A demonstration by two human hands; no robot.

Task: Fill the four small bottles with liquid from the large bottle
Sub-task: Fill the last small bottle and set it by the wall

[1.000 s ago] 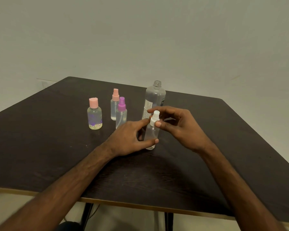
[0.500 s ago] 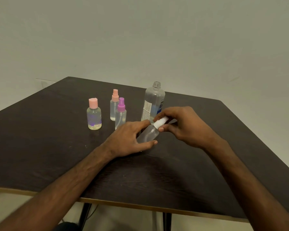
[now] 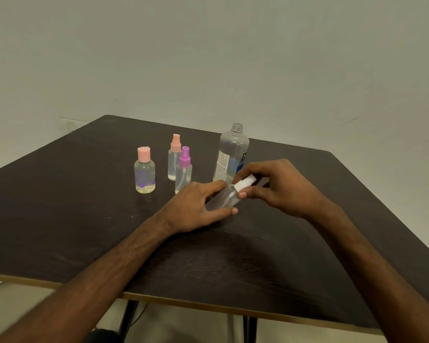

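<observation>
Left hand [image 3: 196,206]: palm down, forearm entering from the lower left. Its thumb and fingers curl round the clear body of the white-capped bottle [image 3: 224,199], thumb on the near side, index finger along the far side.

Right hand [image 3: 281,185]: forearm entering from the lower right, wrist raised above the table [image 3: 60,206]. Its thumb and fingertips pinch the white cap [image 3: 245,183] at the upper end of the same bottle.

The white-capped bottle is between the two hands, over the middle of the table and just in front of the large bottle [image 3: 234,152]. It is tilted well off upright. Its long axis runs from lower left to upper right, cap end pointing up and right into the right hand.

The bottle's base is hidden behind the left hand; contact with the table cannot be determined. Its liquid level and the seating of the cap are not discernible.

The large bottle stands upright, neck open; its lower part is covered by the right hand's fingers and its label is only partly legible.

To the left stand three small bottles, all upright and capped: the purple-capped spray bottle [image 3: 183,169], the pink-capped spray bottle [image 3: 175,157] just behind it, and the pink flat-capped bottle [image 3: 144,172] further left.
</observation>
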